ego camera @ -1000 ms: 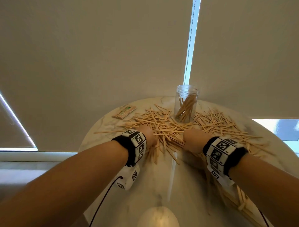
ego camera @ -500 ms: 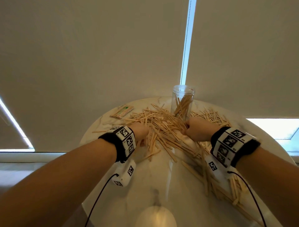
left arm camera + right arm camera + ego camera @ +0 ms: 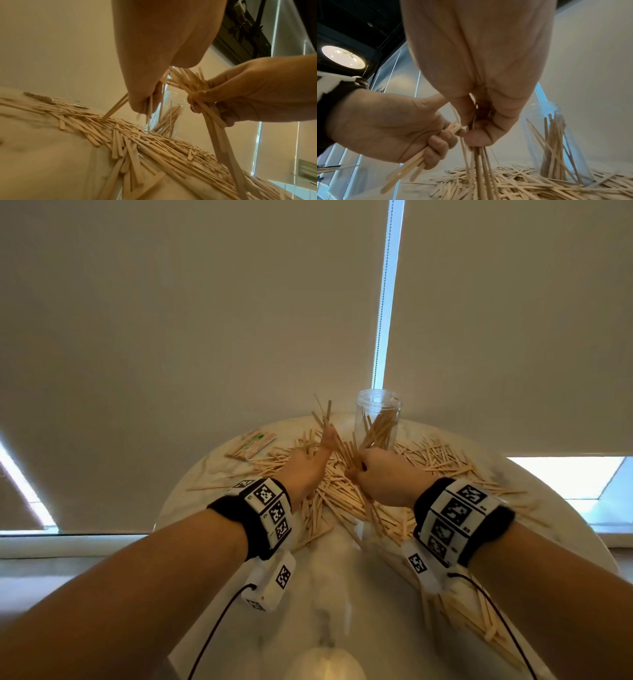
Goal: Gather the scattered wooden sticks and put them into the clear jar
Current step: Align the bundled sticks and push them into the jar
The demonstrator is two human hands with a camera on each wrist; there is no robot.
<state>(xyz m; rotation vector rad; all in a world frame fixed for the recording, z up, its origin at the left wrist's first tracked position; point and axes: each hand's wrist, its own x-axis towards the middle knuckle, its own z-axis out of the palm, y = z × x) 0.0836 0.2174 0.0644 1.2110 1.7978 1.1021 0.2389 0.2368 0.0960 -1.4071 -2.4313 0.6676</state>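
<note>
Pale wooden sticks [image 3: 346,498] lie in a wide heap across the round marble table [image 3: 329,594]. The clear jar [image 3: 377,419] stands upright at the far edge, partly filled with sticks and open at the top. My left hand [image 3: 317,455] grips a small bunch of sticks that fan upward, raised above the heap just left of the jar. My right hand [image 3: 363,469] grips a thicker bundle close in front of the jar. In the right wrist view the right hand [image 3: 477,134] holds its sticks hanging down, the left hand [image 3: 412,136] beside it, the jar [image 3: 556,142] to the right.
A flat packet of sticks [image 3: 251,444] lies at the table's far left. More loose sticks [image 3: 472,621] reach the near right edge under my right forearm. Beige roller blinds hang right behind the table. Cables trail from both wrist units.
Both hands have risen off the heap with sticks in their grip and drawn together toward the jar. The left bunch now points upward.
</note>
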